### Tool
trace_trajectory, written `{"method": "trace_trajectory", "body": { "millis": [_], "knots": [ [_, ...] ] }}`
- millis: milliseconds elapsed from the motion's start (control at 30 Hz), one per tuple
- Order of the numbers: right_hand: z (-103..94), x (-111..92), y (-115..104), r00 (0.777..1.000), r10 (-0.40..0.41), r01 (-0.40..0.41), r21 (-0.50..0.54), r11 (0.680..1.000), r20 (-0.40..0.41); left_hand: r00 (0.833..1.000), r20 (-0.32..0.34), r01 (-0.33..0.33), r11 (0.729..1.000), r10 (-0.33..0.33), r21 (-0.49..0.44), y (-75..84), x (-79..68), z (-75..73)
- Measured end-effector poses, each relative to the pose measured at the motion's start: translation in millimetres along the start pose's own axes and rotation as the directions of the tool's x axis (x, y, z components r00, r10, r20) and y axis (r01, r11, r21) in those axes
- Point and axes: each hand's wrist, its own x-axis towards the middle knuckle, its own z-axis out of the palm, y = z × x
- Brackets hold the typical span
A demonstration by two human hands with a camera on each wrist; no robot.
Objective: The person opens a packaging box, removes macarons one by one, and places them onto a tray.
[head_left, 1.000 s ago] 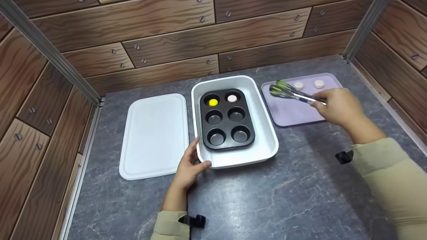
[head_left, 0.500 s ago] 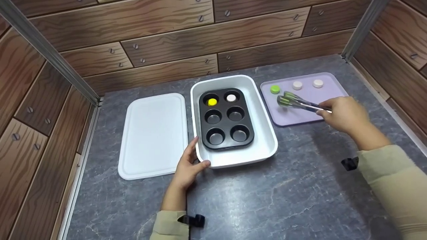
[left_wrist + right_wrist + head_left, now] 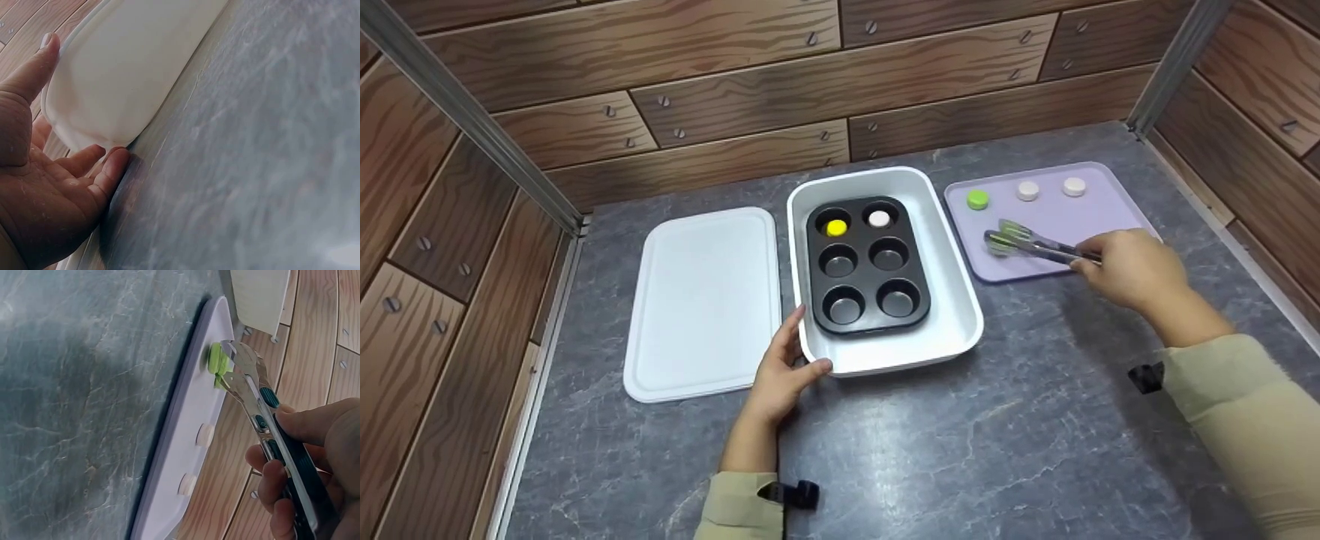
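Note:
My left hand (image 3: 781, 379) holds the front-left corner of a deep white tub (image 3: 952, 330), thumb at the front and fingers along the side. Inside the tub sits a black muffin tin (image 3: 864, 281); its back cups hold a yellow macaron (image 3: 836, 227) and a pale pink one (image 3: 878, 219). My right hand (image 3: 1136, 270) grips metal tongs (image 3: 1039, 247) over a lilac tray (image 3: 1102, 210). Green shows at the tong tips, but I cannot tell whether they hold a macaron. On the tray lie a green macaron (image 3: 215, 357) and two whitish ones (image 3: 1027, 190).
A flat white panel with a grooved border (image 3: 705, 304) lies left of the tub on the grey marbled table (image 3: 915, 450). Wood-patterned walls (image 3: 750, 82) with metal corner posts enclose the table at the back and sides.
The tongs have moved from the tray's back-left corner toward its front, uncovering the green macaron there. Their motion slows in the latest frames. My left hand stays at the tub's corner.

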Motion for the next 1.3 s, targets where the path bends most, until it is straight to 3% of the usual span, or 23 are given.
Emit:
{"method": "trace_trajectory", "body": {
  "millis": [200,533,900,1300],
  "knots": [
    [1.3,-0.7,2.1,1.0,0.001,-0.001,0.008,1.0,-0.005,1.0,-0.01,0.003,1.0,-0.003,-0.008,0.8,-0.6,0.2],
    [-3.9,1.9,-4.5,0.995,0.008,0.0,0.082,0.997,-0.098,1.0,-0.011,0.012,1.0,-0.012,0.02,2.1,-0.4,0.6],
    [0.7,-1.8,4.2,0.997,0.072,-0.069,0.113,0.991,-0.019,1.0,-0.001,0.003,1.0,-0.003,0.022,2.0,0.3,-0.3],
    [10.4,-1.7,-5.1,0.997,0.066,-0.06,0.145,0.988,-0.04,1.0,-0.004,-0.005,1.0,0.005,0.019,1.8,-0.1,0.3]
  ]
}}
